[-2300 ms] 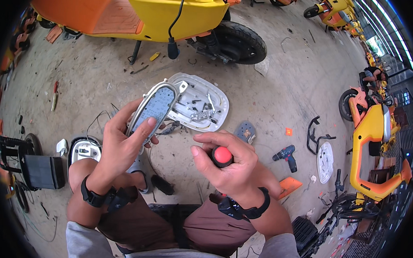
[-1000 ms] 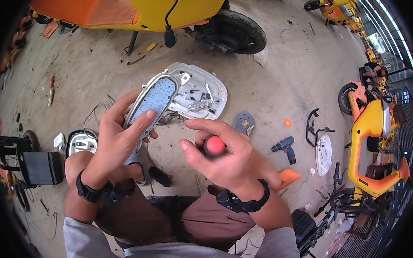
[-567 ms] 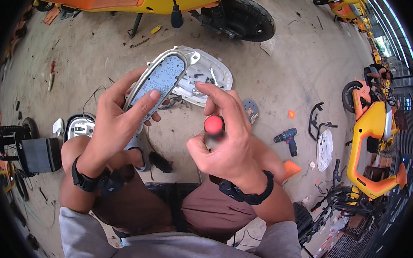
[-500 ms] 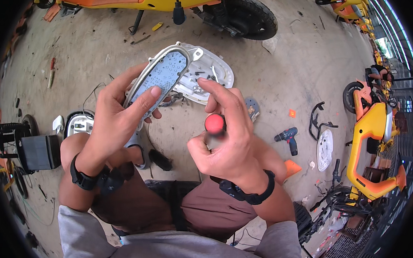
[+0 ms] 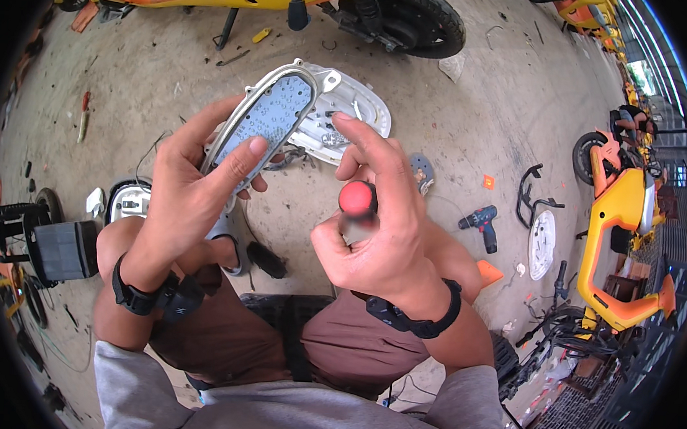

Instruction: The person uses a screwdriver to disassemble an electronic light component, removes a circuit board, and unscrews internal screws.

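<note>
Lamp panel gripped in my left hand, screwdriver clenched in my right hand beside it, tip not yet seated, fasteners remaining.

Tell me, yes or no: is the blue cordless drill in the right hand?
No, the blue cordless drill lies on the concrete floor, while the right hand grips a red-capped screwdriver.

Two hands — left hand, right hand. One lamp panel, one screwdriver — one blue drill.
</note>
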Motion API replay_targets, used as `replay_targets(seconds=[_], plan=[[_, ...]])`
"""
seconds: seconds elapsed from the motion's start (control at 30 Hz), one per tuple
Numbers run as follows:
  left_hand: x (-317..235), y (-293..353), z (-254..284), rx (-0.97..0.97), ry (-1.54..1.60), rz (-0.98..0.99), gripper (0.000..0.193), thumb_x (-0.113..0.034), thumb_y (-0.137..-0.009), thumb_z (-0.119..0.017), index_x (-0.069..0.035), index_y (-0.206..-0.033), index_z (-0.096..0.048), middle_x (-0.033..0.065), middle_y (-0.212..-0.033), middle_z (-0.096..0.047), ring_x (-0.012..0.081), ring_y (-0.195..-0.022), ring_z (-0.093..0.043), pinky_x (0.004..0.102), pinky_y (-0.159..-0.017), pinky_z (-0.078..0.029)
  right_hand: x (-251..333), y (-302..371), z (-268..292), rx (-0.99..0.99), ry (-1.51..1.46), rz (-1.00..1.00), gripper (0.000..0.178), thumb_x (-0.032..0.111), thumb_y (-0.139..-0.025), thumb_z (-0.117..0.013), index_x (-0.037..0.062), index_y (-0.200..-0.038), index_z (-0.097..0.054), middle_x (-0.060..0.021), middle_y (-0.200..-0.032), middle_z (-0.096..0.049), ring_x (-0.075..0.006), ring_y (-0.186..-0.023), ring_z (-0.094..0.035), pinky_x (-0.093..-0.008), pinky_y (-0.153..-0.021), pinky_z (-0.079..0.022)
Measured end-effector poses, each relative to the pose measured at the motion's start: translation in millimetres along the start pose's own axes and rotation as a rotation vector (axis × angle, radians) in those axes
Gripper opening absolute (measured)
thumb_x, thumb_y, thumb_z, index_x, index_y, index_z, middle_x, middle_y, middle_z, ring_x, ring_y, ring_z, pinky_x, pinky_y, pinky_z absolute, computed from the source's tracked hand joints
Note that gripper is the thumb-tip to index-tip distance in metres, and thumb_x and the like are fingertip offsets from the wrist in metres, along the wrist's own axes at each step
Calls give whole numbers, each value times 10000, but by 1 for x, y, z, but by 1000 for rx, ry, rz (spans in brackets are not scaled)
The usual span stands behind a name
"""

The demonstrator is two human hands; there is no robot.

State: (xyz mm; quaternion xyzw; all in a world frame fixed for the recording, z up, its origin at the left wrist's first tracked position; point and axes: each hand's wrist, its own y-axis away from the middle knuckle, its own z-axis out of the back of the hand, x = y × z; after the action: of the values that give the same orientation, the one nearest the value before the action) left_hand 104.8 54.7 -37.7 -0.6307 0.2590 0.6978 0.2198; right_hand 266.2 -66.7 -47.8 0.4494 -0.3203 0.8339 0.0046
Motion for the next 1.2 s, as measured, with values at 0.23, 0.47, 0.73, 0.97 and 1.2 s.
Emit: replay_targets(seconds=[0.23,0.47,0.73,0.97,1.2], plan=[[-4,-7,-19,7,-43,48,460,-148,-951,-651,65,-1330,-501,120,-964,-710,115,-743,-669,234,-612,-527,-4,-8,23,-136,-111,-262,579,38,-730,-679,32,-1290,-532,-93,-876,-580,-218,-738,-607,-326,-619,-508],[-1,-19,-47,122,-183,124,387,-142,-968,-618,67,-1281,-530,126,-937,-711,151,-779,-691,255,-633,-558,-29,-23,56,-306,-51,-97,277,29,-792,-662,28,-1068,-649,-96,-804,-634,-189,-672,-633,-309,-622,-512],[63,9,-85,417,-134,696,435,-100,-935,-647,42,-1313,-486,166,-1063,-679,213,-889,-692,327,-760,-565,-42,-5,73,-311,-43,-100,111,96,-788,-664,49,-889,-656,-105,-737,-661,-269,-586,-653,-351,-533,-523],[259,3,-116,655,-485,163,509,-121,-902,-687,3,-1354,-490,150,-1239,-619,247,-1137,-606,376,-936,-504,-25,-16,79,-340,-130,-129,142,141,-786,-662,16,-841,-621,-163,-733,-653,-344,-625,-650,-411,-561,-521],[370,23,-152,405,-417,225,490,-126,-886,-694,-6,-1333,-534,139,-1214,-639,243,-1108,-617,370,-922,-508,-27,-7,85,-320,-152,-182,120,128,-818,-658,34,-892,-658,-125,-687,-638,-295,-601,-647,-367,-551,-502]])
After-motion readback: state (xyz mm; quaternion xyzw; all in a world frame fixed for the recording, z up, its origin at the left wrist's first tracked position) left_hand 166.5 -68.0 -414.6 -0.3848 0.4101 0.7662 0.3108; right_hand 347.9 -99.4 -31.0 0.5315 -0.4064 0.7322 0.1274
